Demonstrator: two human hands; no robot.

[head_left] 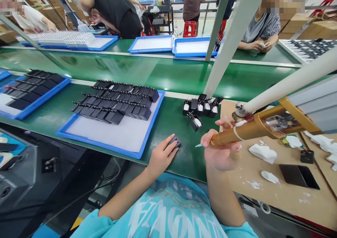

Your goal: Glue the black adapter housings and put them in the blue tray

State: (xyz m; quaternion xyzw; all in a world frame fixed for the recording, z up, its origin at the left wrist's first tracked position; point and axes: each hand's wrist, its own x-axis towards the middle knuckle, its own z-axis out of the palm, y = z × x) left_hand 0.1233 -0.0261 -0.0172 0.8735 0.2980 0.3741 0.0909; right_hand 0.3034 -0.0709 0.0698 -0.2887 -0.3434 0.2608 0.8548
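On the green bench, my left hand (163, 153) has its fingers closed on a small black part (174, 141). My right hand (219, 150) is wrapped round a gold-coloured dispensing gun (229, 135), whose pale blue tip (199, 145) points left toward that part. Beyond my hands, several open black boxes (193, 106) with white pieces and wires inside stand in a cluster. To the left lies a blue-rimmed tray (139, 156) holding rows of black boxes (116, 103).
Another loaded blue tray (19, 116) sits far left. A cardboard sheet (237, 178) at right carries white scraps and an open black case (298, 176). A pale slanted post (223, 55) rises past the cluster. People sit or lean across the green belt (168, 73).
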